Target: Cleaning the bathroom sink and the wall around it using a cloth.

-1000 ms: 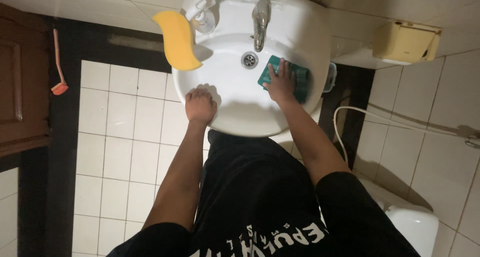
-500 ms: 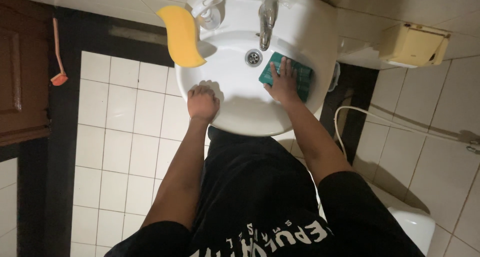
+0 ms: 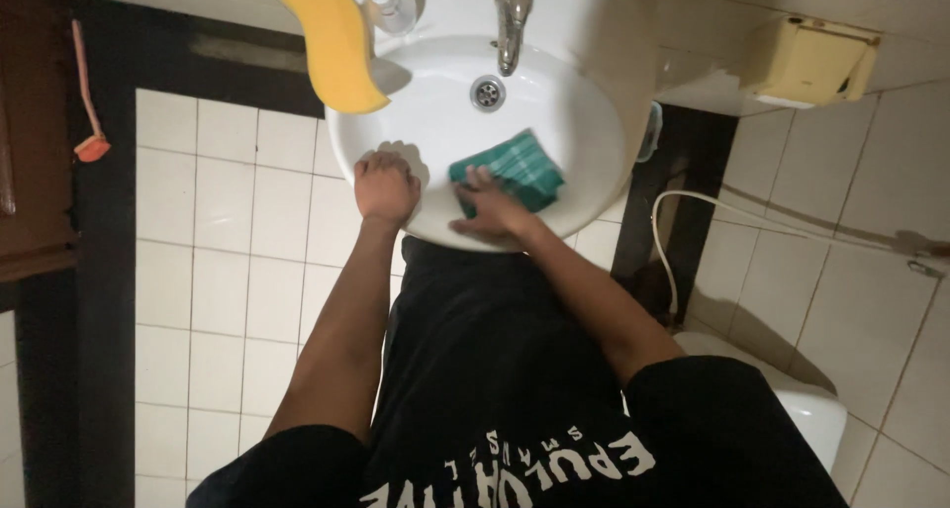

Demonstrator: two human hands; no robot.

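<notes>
We look down at a white sink [image 3: 594,122]. Our right hand [image 3: 492,203] presses a green checked cloth [image 3: 515,169] flat against the inside of the bowl, near the front, with the fingers spread over the cloth's edge. Our left hand [image 3: 384,186] is curled over the front rim of the sink, gripping it. The drain [image 3: 487,92] sits behind the cloth, under the metal tap [image 3: 511,18]. A yellow sponge [image 3: 336,45] lies on the sink's left rim.
</notes>
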